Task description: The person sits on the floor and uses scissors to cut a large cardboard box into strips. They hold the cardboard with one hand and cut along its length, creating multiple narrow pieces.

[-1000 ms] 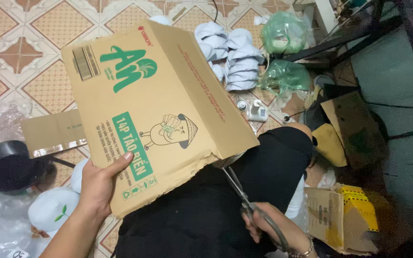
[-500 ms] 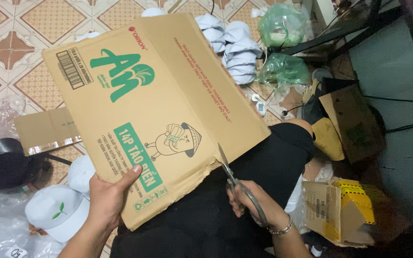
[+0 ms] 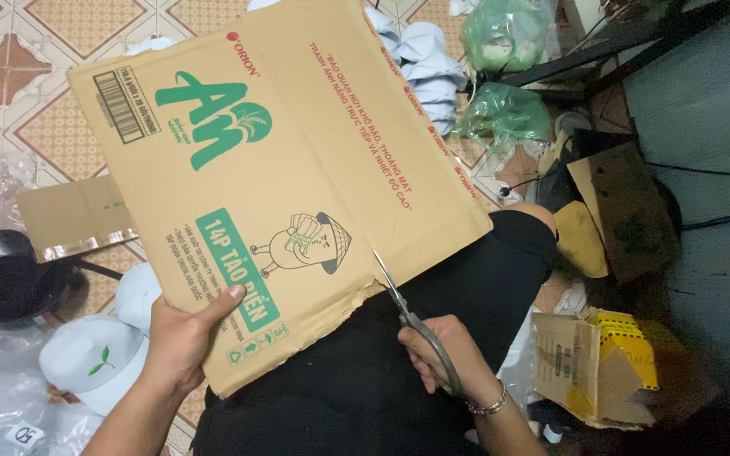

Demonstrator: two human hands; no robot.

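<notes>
the left hand grips the lower left corner of a large flattened cardboard box, thumb pressed flat on the printed face and the other fingers curled out of sight behind the edge. the cardboard is held up over the person's lap, tilted, its green lettering and a small cartoon figure facing the camera, its torn lower edge running from the left hand toward the middle. the right hand is closed around the handles of a pair of scissors, fingers through the loops, a thin bracelet on the wrist. the blades point up and to the left, and their tips meet the bottom edge of the cardboard right at a fold line, just beside the cartoon figure; whether the blades are parted or pressed together cannot be told. under the cardboard the person's legs are covered in black cloth. on the tiled floor to the left lie a white cap with a small green leaf mark, a black cap and a loose strip of cardboard. more white caps are stacked beyond the cardboard's top edge, near green plastic bags. to the right, a small opened carton with yellow print sits on the floor.
</notes>
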